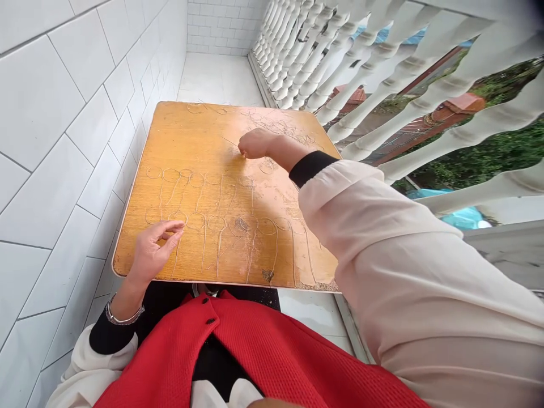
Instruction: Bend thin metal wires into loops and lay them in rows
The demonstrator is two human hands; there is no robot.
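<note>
My right hand (255, 143) is reached out over the far middle of the wooden table (187, 133). Its fingers are closed, and a thin strand (230, 141) pokes out to the left of them. My left hand (155, 249) hovers at the near left of the table, thumb and fingertips pinched together beside a looped strand (196, 221). Whether anything is between those fingertips is too small to make out. Two rows of thin strands, each a round loop with a straight tail, lie across the tabletop. Behind my right hand lies a tangle of loose strands (280, 124).
A white tiled wall (89, 153) runs close along the left side. On the right stands a white balustrade (408, 73), with greenery beyond it. The tabletop has worn patches and a dark chipped spot (267, 275) near its front edge.
</note>
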